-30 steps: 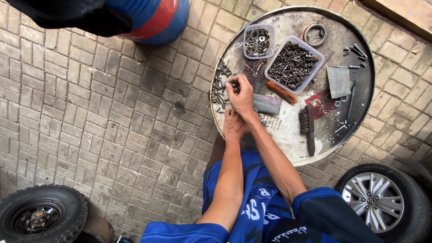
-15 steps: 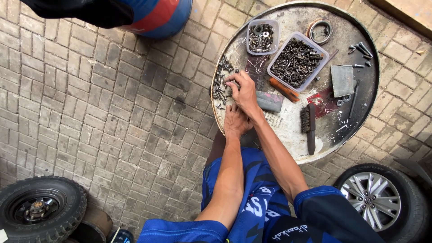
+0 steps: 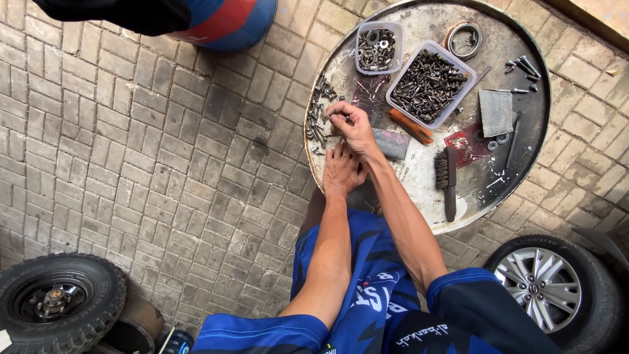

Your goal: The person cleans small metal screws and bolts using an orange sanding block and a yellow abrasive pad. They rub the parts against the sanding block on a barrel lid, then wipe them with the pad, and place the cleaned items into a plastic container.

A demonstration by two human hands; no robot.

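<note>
I look down at a round grey metal tray on a brick floor. My right hand reaches over its left part, fingers pinched at a small bolt beside a row of bolts laid along the rim. My left hand rests just below it on the tray's near edge, fingers flat and together; whether it holds anything is hidden. A large clear tub of dark bolts and a small tub of washers and nuts stand behind the hands.
A wire brush, an orange-handled tool, a grey pad, a metal ring and loose bolts lie on the tray. A blue and red drum stands top left. A tyre sits bottom left, an alloy wheel bottom right.
The view has drifted slightly. My right hand stays at the row of bolts, its fingers shifting a little; my left hand stays below it.
</note>
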